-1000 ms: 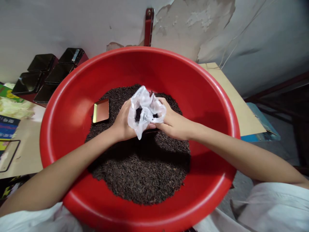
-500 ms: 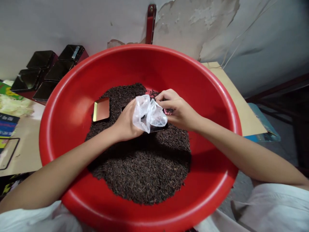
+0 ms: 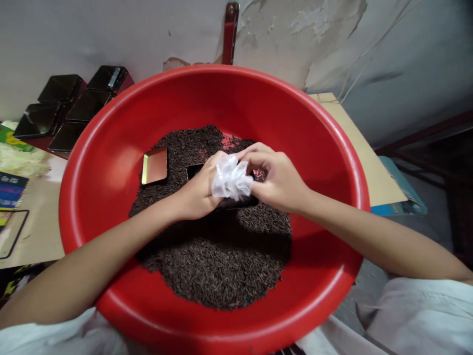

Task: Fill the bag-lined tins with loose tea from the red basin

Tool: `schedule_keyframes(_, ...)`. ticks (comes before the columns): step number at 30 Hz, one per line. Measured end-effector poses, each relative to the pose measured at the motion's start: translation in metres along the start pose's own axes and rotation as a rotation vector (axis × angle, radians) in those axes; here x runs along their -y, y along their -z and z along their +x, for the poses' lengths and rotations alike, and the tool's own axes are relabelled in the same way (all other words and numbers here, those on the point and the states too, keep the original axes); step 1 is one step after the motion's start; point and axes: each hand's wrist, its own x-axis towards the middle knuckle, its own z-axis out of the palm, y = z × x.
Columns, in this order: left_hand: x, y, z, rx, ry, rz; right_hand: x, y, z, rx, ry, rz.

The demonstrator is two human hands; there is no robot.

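A big red basin [image 3: 318,133] sits in front of me, with a heap of dark loose tea leaves [image 3: 218,261] in its bottom. My left hand [image 3: 197,192] and my right hand [image 3: 279,180] meet over the heap and both pinch a crumpled clear plastic bag [image 3: 231,180]. The bag is bunched down into a dark square tin [image 3: 236,201] that rests in the leaves; my hands hide most of the tin. A flat gold-rimmed tin lid [image 3: 155,165] lies on the leaves to the left of my left hand.
Several dark square tins [image 3: 70,106] stand at the back left by the wall. Printed packages [image 3: 15,165] lie on the table at the left. A tan tabletop [image 3: 369,167] runs behind the basin on the right. A red bracket [image 3: 229,29] hangs on the peeling wall.
The bag stood open and puffed up above the tin; now it is crumpled small and pressed lower. My right hand moved over the top of it.
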Motion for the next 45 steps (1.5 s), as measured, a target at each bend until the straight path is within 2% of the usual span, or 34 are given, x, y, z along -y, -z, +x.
schedule_keyframes(3,0.004,-0.004,0.0,0.005,0.013,0.15,-0.001,0.009,-0.005,0.131,0.269,-0.055)
schedule_keyframes(6,0.009,-0.008,0.001,-0.083,0.075,0.361,0.0,0.011,-0.008,0.203,0.387,-0.104)
schedule_keyframes(8,0.011,-0.012,0.002,-0.178,0.121,0.486,0.002,0.005,-0.01,0.15,0.416,-0.206)
schedule_keyframes(12,0.003,-0.025,0.0,-0.322,0.21,0.6,0.006,-0.014,-0.016,-0.096,0.429,-0.484)
schedule_keyframes(14,-0.004,-0.028,-0.002,-0.316,0.252,0.541,0.006,-0.018,-0.016,-0.124,0.413,-0.51)
schedule_keyframes(16,-0.01,-0.025,-0.004,-0.235,0.237,0.422,0.005,-0.017,-0.012,-0.064,0.339,-0.412)
schedule_keyframes(20,-0.015,-0.003,-0.004,-0.119,0.116,0.073,0.003,-0.006,-0.003,0.107,0.106,-0.109)
schedule_keyframes(23,-0.012,0.015,-0.001,-0.031,0.199,-0.24,0.001,-0.005,0.0,0.146,-0.002,0.027)
schedule_keyframes(26,-0.008,0.024,0.003,0.03,0.296,-0.364,0.0,-0.012,-0.003,0.033,-0.094,0.092)
schedule_keyframes(29,-0.005,0.026,0.005,0.084,0.321,-0.338,-0.001,-0.019,-0.007,-0.13,-0.061,-0.056)
schedule_keyframes(32,-0.006,0.026,0.004,0.124,0.302,-0.263,-0.002,-0.02,-0.008,-0.182,0.049,-0.309)
schedule_keyframes(34,-0.01,0.024,0.003,0.089,0.278,-0.153,-0.004,-0.018,-0.006,-0.198,0.036,-0.381)
schedule_keyframes(37,-0.021,0.02,0.0,0.055,0.27,0.118,-0.01,-0.015,0.0,-0.152,-0.028,-0.226)
schedule_keyframes(39,-0.029,0.016,-0.003,0.031,0.234,0.335,-0.015,-0.014,0.007,-0.03,-0.067,-0.037)
schedule_keyframes(41,-0.037,0.013,-0.007,-0.043,0.173,0.545,-0.019,-0.014,0.014,0.081,-0.113,0.077)
schedule_keyframes(43,-0.044,0.009,-0.011,-0.091,0.103,0.686,-0.023,-0.014,0.022,0.123,-0.158,0.09)
schedule_keyframes(45,-0.046,0.003,-0.015,-0.047,0.063,0.739,-0.027,-0.015,0.028,0.124,-0.19,0.082)
